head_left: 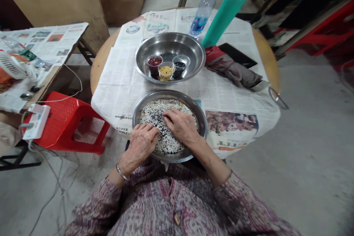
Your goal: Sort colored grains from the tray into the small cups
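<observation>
A round metal pan (204,125) near my lap holds a spread layer of mixed white, black and yellow grains or beans (171,143). My left hand (141,143) rests over the pan's left rim, its fingers curled and thumb pressed close to them at the mix. Over the right half, my right hand (182,126) has thumb and forefinger pinched together just above the mix. Whatever lies between the fingertips of either hand is too small or hidden. Behind stands a larger metal basin (141,53) with clear cups of red beans (154,61), yellow beans (166,70) and black beans (180,65).
Newspaper (110,81) covers the round table. A plastic bottle (203,11), a tall teal bottle (226,11), a folded umbrella (232,68) and a dark tablet-like object (238,55) stand or lie beyond. A red stool (69,118) and a power strip (37,122) are at left.
</observation>
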Action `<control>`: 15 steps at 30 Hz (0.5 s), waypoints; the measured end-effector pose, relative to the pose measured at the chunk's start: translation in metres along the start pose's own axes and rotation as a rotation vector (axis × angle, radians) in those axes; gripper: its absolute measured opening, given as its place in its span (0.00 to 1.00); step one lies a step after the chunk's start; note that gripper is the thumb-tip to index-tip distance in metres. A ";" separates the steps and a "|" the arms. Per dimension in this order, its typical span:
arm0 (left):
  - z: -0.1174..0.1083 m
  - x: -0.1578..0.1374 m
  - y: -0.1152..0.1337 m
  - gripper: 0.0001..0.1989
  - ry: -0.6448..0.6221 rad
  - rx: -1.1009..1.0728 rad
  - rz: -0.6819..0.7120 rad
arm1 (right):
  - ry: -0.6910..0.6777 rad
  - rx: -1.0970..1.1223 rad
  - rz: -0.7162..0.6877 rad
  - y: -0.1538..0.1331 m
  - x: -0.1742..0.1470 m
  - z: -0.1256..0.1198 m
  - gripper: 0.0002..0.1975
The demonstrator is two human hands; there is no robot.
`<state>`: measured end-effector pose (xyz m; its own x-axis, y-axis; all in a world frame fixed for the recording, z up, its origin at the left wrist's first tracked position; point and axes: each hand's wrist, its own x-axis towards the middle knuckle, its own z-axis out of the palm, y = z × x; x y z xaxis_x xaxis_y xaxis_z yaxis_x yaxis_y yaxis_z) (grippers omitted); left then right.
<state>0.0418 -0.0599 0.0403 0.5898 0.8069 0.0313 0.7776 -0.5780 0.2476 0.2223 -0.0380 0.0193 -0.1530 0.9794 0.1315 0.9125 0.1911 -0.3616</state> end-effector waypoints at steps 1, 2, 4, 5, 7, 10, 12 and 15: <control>0.000 0.000 0.000 0.07 0.004 -0.004 -0.001 | -0.008 -0.025 -0.007 -0.001 0.001 -0.001 0.10; 0.001 0.000 0.000 0.07 0.009 -0.006 -0.002 | -0.015 -0.046 -0.013 -0.002 0.001 -0.002 0.10; 0.002 0.000 -0.001 0.07 0.019 -0.008 -0.001 | -0.026 -0.076 -0.017 -0.002 0.001 -0.003 0.10; 0.002 -0.001 -0.001 0.06 0.026 -0.009 0.002 | -0.027 -0.086 -0.014 -0.002 0.001 -0.003 0.11; 0.001 -0.002 -0.001 0.07 0.043 -0.020 0.015 | -0.019 -0.099 0.000 -0.001 0.001 -0.003 0.11; -0.002 -0.001 -0.002 0.07 0.077 -0.075 0.043 | 0.001 -0.098 0.033 0.000 0.000 -0.002 0.11; -0.006 0.004 -0.003 0.07 0.111 -0.107 0.059 | 0.003 -0.087 0.055 0.000 -0.001 -0.003 0.12; -0.011 0.017 -0.006 0.07 0.142 -0.087 0.077 | -0.006 -0.080 0.075 0.000 -0.001 -0.003 0.12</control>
<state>0.0449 -0.0417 0.0501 0.6054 0.7733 0.1886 0.7060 -0.6311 0.3214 0.2231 -0.0388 0.0217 -0.0854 0.9911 0.1017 0.9487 0.1121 -0.2958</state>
